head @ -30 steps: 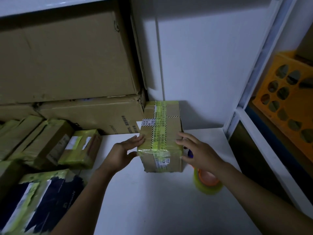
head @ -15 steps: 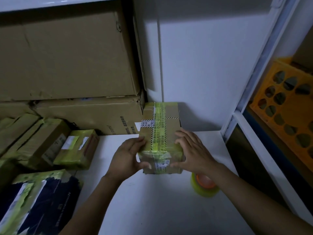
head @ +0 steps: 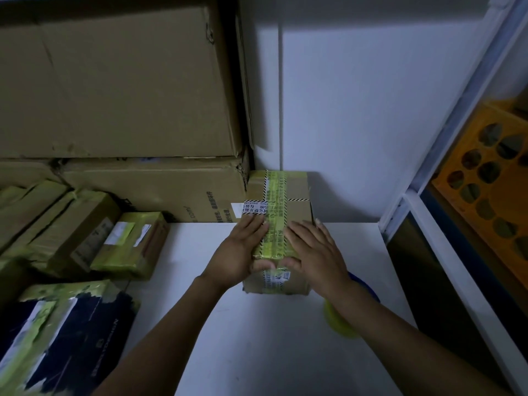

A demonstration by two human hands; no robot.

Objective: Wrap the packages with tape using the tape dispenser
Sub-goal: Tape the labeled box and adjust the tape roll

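Note:
A small brown cardboard package (head: 297, 192) stands on the white table (head: 257, 338), crossed by yellow tape and a black-and-white striped strip. My left hand (head: 237, 252) lies flat on its top near the left edge, thumb down the front face. My right hand (head: 314, 252) lies flat on the top at the right, thumb also on the front. Both press the tape with straight fingers. The tape dispenser with its yellow roll (head: 340, 321) sits on the table just right of the package, mostly hidden under my right forearm.
Large cardboard boxes (head: 114, 81) are stacked at the back left. Several taped packages (head: 128, 244) lie along the left, with a dark taped parcel (head: 65, 338) at front left. A white shelf post (head: 457, 124) and an orange crate (head: 491, 178) stand on the right.
Both hands moved from the package's sides up onto its top and flattened there. The package itself has stayed in place.

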